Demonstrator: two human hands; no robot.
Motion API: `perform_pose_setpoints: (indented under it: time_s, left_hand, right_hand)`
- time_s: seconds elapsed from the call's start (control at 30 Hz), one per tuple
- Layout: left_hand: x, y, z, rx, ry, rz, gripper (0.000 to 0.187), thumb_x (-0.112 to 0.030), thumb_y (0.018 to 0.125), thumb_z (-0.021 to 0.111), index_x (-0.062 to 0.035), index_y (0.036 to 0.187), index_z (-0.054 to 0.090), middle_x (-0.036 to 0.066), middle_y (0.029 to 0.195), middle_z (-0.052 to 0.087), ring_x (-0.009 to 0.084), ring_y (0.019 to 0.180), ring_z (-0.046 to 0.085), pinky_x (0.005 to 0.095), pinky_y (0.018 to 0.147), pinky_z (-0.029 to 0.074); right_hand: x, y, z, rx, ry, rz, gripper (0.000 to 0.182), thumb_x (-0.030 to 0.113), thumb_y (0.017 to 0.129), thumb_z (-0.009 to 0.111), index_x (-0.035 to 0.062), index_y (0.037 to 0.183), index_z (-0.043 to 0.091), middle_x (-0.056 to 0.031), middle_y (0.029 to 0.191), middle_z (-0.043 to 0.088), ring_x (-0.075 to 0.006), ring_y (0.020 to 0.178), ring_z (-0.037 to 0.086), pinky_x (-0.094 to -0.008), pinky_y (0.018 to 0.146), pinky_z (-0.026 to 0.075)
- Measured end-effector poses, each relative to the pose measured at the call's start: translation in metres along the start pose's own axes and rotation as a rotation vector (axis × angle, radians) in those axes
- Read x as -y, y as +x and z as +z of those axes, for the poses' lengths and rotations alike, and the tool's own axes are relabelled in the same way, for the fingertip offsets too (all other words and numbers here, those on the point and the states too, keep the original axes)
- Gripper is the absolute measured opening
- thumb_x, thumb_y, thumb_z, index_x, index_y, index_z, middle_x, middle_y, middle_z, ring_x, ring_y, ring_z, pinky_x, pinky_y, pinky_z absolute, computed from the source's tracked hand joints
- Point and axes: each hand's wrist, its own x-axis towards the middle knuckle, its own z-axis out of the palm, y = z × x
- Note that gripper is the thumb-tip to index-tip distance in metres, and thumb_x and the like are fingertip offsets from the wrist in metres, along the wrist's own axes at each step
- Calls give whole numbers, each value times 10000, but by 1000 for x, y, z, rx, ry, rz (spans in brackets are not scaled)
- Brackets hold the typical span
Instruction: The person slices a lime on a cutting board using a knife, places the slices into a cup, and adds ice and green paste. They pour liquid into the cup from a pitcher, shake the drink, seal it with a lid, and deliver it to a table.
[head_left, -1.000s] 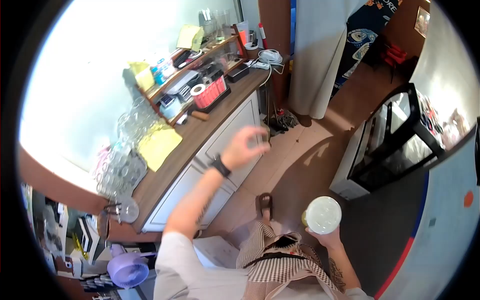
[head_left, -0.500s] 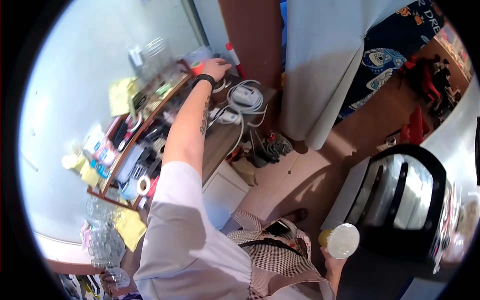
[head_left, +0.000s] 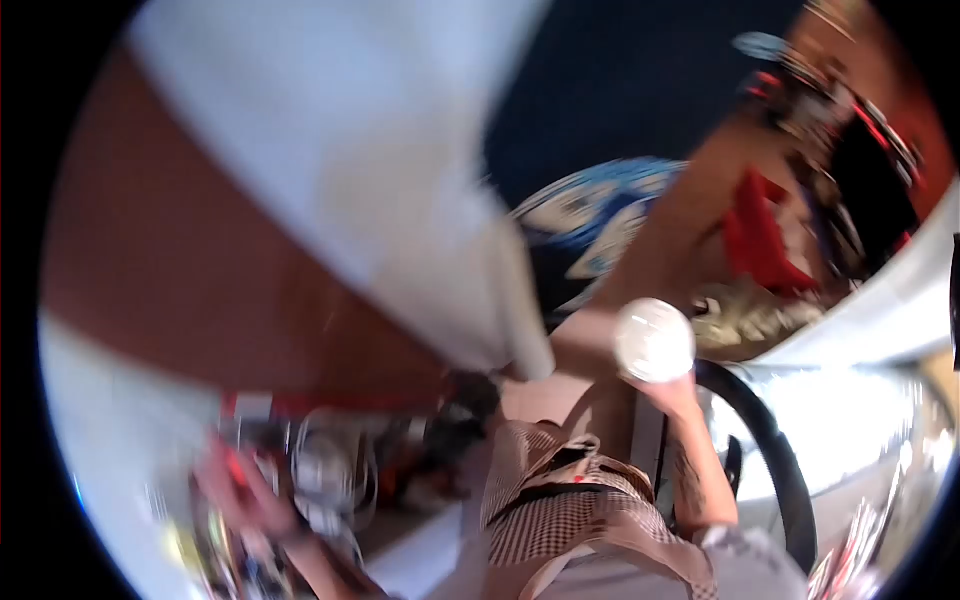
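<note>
Motion blurs much of the view. My right hand (head_left: 668, 388) is wrapped round a cup with a pale, round top (head_left: 654, 340), held up right of centre. At the lower left, my left hand (head_left: 240, 495) is smeared beside the cluttered shelf. A small red-orange thing (head_left: 237, 466) shows at its fingers, but whether it is held is unclear. Coiled white cable (head_left: 325, 465) lies just right of that hand. My checkered apron (head_left: 560, 525) is at the bottom centre.
A pale curtain (head_left: 400, 180) and a dark patterned cloth (head_left: 600, 100) hang ahead. A brown pillar (head_left: 200, 270) stands at the left. On the right are a red chair (head_left: 765, 235), blurred people farther back, and a black-framed clear case (head_left: 790, 480).
The view has swung to the right, so the shelf and cable now appear lower left. My right hand and the cup have risen in view. My left hand appears much lower.
</note>
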Motion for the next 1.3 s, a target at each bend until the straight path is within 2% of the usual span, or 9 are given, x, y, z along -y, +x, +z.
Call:
perform_pose_setpoints:
  time_s: [0.13, 0.2, 0.23, 0.43, 0.5, 0.63, 0.9, 1.1, 1.3]
  left_hand:
    - [-171, -12, 130, 376, -1003, 336, 139, -79, 730, 849, -49, 829, 756, 96, 887, 761, 264, 872, 720, 458, 905, 541]
    - [-265, 25, 230, 757, -1378, 735, 332, -107, 838, 780, 10, 1143, 718, 162, 1052, 738, 277, 911, 712, 362, 803, 569]
    - [-311, 36, 272, 884, -1464, 636, 320, -115, 824, 797, -16, 1122, 736, 157, 1134, 737, 293, 988, 717, 372, 843, 577]
    - [-468, 122, 513, 587, -1336, 890, 244, -39, 769, 809, -5, 999, 735, 141, 1042, 745, 315, 950, 720, 424, 848, 585]
    - [-503, 179, 584, 770, -1272, 1135, 243, -72, 762, 830, -8, 976, 735, 138, 1021, 744, 316, 934, 721, 420, 842, 586]
    - [-531, 261, 707, 970, -1190, 1085, 261, -176, 763, 847, -20, 938, 732, 128, 998, 732, 301, 935, 709, 418, 793, 581]
    - [-568, 395, 801, 909, -663, 892, 277, -238, 772, 828, -31, 904, 700, 97, 1026, 708, 306, 995, 659, 412, 867, 543]
    - [-610, 306, 919, 807, -643, 204, 235, -163, 736, 825, -56, 902, 697, 86, 1043, 688, 309, 998, 632, 414, 855, 527]
    - [-596, 209, 1094, 902, -685, -504, 283, -186, 842, 804, -40, 1068, 715, 136, 1163, 691, 333, 1109, 639, 410, 943, 519]
  right_hand:
    - [-40, 157, -27, -171, 358, -49, 734, 184, 696, 913, 27, 1337, 593, -115, 1268, 681, -225, 1187, 637, -375, 1046, 488]
    - [-78, 229, -45, -167, 320, -94, 767, 198, 703, 907, 34, 1368, 562, -131, 1288, 666, -239, 1198, 632, -380, 1049, 485]
    - [-96, 263, -56, -202, 304, -113, 780, 202, 703, 903, 35, 1378, 549, -135, 1300, 657, -244, 1206, 627, -383, 1051, 484]
    - [-169, 418, -152, -410, 176, -79, 827, 179, 730, 881, 47, 1445, 488, -148, 1371, 614, -283, 1297, 578, -411, 1108, 455]
    - [-206, 477, -176, -275, 203, -52, 796, 165, 740, 876, 43, 1433, 504, -137, 1381, 613, -270, 1302, 580, -410, 1102, 465]
    - [-270, 594, -234, -166, 212, 52, 536, 148, 739, 869, 7, 1217, 673, -128, 1181, 728, -242, 1110, 685, -406, 995, 526]
    - [-334, 814, -311, 92, 161, -7, 589, 100, 753, 867, -12, 1272, 615, -92, 1185, 703, -194, 1069, 664, -355, 949, 522]
    - [-361, 944, -319, 178, 229, 33, 503, 60, 749, 864, -2, 1202, 654, -89, 1110, 728, -185, 1007, 686, -340, 831, 573]
    - [-398, 1063, -246, 299, 420, 57, 827, 152, 740, 877, 42, 1453, 472, -168, 1456, 532, -268, 1228, 593, -415, 987, 534]
